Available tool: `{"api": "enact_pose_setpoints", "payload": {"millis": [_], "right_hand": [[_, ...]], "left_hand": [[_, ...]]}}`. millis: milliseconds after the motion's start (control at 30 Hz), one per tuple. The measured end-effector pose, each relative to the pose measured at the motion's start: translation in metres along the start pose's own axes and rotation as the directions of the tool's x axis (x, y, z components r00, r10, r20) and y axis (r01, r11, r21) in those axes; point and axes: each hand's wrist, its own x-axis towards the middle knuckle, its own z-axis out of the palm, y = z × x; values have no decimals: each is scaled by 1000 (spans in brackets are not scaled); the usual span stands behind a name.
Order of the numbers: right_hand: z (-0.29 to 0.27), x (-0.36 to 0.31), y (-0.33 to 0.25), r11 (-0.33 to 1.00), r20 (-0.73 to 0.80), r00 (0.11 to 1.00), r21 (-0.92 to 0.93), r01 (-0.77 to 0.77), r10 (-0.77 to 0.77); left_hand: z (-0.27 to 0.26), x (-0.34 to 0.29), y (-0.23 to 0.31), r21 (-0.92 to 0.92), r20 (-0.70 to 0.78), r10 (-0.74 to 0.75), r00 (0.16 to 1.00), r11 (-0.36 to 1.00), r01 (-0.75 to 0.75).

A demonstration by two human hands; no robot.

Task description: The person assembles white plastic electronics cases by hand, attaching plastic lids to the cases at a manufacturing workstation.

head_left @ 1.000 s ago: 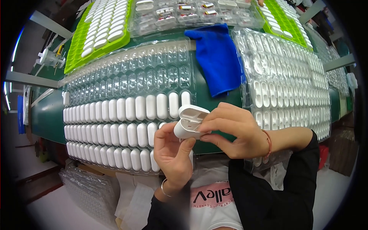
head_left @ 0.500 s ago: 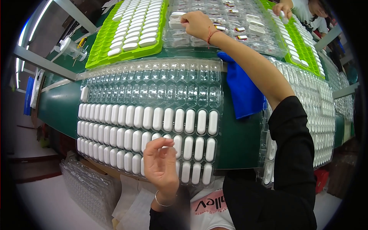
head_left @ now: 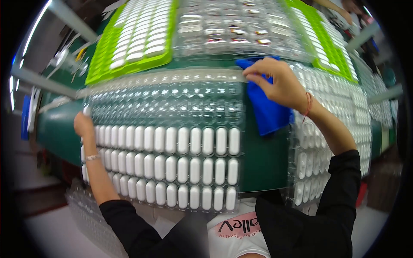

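Lying across a green table (head_left: 264,167), a clear tray (head_left: 165,103) carries three rows of white cases (head_left: 195,141).
At the left of the frame, the left hand (head_left: 84,125) has its fingertips at a white case (head_left: 87,111) on the tray's edge; whether they grip it, I cannot tell; the right hand (head_left: 279,84), thumb and fingertips slightly apart, hovers over a blue cloth (head_left: 267,114) right of centre; lime-green trays (head_left: 98,60) fill both upper corners, strip lights (head_left: 37,36) glow upper left.
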Motion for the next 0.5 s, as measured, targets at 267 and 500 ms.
{"api": "enact_pose_setpoints", "payload": {"millis": [267,500], "right_hand": [[-111,-165,17,918,-294,929,-257,-302,223],[-238,-306,122,483,-613,594,-361,-798,522]], "left_hand": [[46,26,-11,179,-174,278,945,952,-247],[-90,-37,97,-15,-389,405,827,895,-446]]}}
